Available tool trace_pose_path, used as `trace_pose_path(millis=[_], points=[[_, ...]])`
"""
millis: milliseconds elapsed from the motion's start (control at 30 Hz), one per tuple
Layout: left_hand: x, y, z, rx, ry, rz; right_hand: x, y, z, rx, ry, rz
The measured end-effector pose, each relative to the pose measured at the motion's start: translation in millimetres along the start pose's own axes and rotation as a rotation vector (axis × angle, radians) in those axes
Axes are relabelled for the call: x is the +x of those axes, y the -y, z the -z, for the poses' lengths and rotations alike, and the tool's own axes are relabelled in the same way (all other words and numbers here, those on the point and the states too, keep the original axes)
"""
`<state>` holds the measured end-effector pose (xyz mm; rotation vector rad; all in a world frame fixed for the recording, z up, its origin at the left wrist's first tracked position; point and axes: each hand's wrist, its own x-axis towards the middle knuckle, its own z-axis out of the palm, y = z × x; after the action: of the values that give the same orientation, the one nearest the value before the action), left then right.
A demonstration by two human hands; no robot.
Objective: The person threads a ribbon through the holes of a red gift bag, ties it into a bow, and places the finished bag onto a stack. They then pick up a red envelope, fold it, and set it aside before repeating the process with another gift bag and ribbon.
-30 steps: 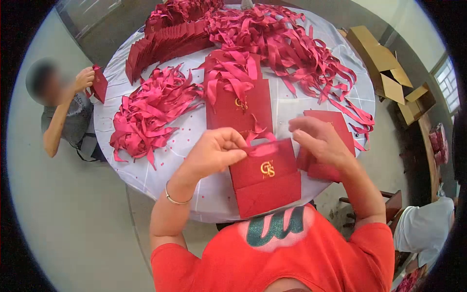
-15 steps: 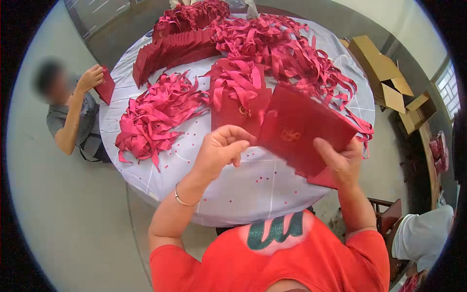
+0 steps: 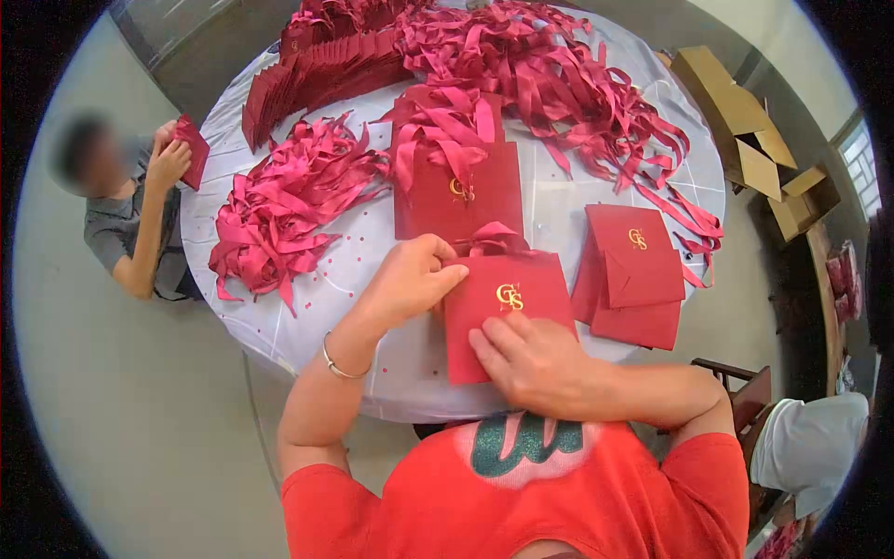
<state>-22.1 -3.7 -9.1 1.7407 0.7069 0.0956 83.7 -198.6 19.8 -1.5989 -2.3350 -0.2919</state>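
Note:
In front of me is a small dark red paper gift bag [image 3: 470, 340] with gold lettering and a pink ribbon [image 3: 494, 240] at its top edge. My left hand [image 3: 410, 284] is closed, pinching the bag's upper left corner near the ribbon. Curled fingers of my right hand [image 3: 535, 363] press on the bag's front below the lettering; the thumb is hidden. Just beyond it lies another stack of red bags [image 3: 498, 191] with loose ribbons across the top. Several flat red bags [image 3: 643, 275] overlap to the right of my hands.
A ribbon heap [image 3: 279, 210] lies left on the white-covered round table [image 3: 307, 335], a larger ribbon pile [image 3: 549, 84] at the back. Rows of bags [image 3: 317, 84] stand far left. A co-worker [image 3: 140, 214] holds a bag. Cardboard boxes [image 3: 736, 112] and a seated person [image 3: 810, 452] are right.
The bags that my right hand held now lie on the table at right. My right hand has moved left onto the front of a single bag; my left hand pinches its corner.

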Motion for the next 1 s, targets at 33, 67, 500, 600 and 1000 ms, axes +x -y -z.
trace_pose_path(millis=[33, 67, 500, 600, 1000], points=[[0.9, 3.6, -2.5, 0.043, -0.023, -0.018, -1.0, 5.1, -3.4, 0.008, 0.030, 0.015], [1.2, 6.5, -5.3, 0.083, -0.043, -0.034, -2.9, 4.9, -8.8, 0.045, -0.003, 0.026], [-1.4, -2.1, -22.6, 0.798, -0.224, -0.185, -18.4, 24.9, -2.0, 0.298, 0.310, 0.180], [4.5, 5.2, -19.6, 0.695, -0.293, -0.182, -20.8, 25.5, -4.2, 0.314, 0.281, 0.152], [-0.9, 0.0, -24.2, 0.318, -0.169, -0.500, -26.0, 14.2, -13.7, 0.378, 0.254, 0.055]])
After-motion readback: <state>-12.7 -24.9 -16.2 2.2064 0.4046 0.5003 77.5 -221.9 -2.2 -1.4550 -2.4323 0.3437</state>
